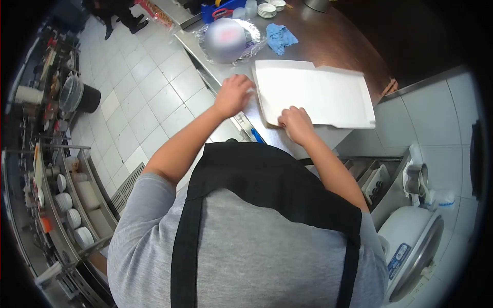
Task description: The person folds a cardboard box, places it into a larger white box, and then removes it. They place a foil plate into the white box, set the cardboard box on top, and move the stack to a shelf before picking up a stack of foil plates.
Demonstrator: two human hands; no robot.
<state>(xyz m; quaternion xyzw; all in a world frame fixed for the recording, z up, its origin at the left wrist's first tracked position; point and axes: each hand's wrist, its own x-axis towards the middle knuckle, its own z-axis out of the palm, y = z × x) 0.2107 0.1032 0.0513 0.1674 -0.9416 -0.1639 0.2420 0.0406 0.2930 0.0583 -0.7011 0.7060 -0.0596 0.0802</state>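
Fingers (245, 82) of the left hand (233, 95) are curled down onto the near-left corner of the flat white box (316, 92), pressing its edge; how tightly they close on it cannot be told from above. Fingers (285, 119) of the right hand (297, 124) are bunched and bent under, knuckles up, resting on the box's near edge. Whether they pinch the cardboard or only press on it cannot be told.

The box lies unfolded on the steel counter (334, 43), stretching away from both hands to the right of the right-hand fingers, with one flap raised at the far edge.

Beyond the left-hand fingers sits a foil-covered bowl (226, 40) in clear wrap, near the box but apart from it. Just right of that lies a blue cloth (280, 38). Further off stands a stack of small white dishes (267, 10).

Below and right of the right hand, well apart, stands a white rice cooker (411, 249). Left of the left hand, across the tiled floor, a rack (72, 205) holds bowls.
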